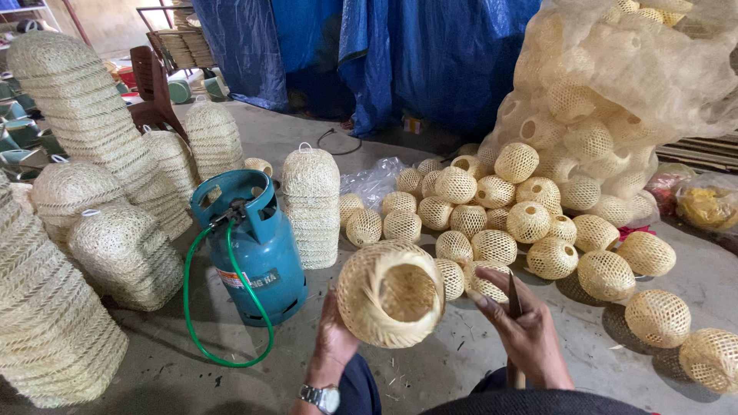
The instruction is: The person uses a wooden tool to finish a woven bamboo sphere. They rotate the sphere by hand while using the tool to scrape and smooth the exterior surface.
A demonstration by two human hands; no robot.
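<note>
Head view: one woven ball [390,293] is clasped by the left hand [332,338], one dark tool [513,307] by the right hand [526,334], while a mesh sack [615,84] at two o'clock is filled with uncountable balls.

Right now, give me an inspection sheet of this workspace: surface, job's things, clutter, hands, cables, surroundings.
Surface: bare concrete floor, littered with small cane scraps.
Job's things: round woven basket, open mouth toward the camera; thin dark tool.
Clutter: heap of small woven balls on the floor; net sack full of more; stacks of woven domes on the left; crumpled clear plastic.
Hands: left hand holds the basket from below, watch on the wrist; right hand grips the tool.
Cables: green hose loops from the blue gas cylinder; black cord farther back.
Surroundings: blue tarp behind; wooden chair at back left.
</note>
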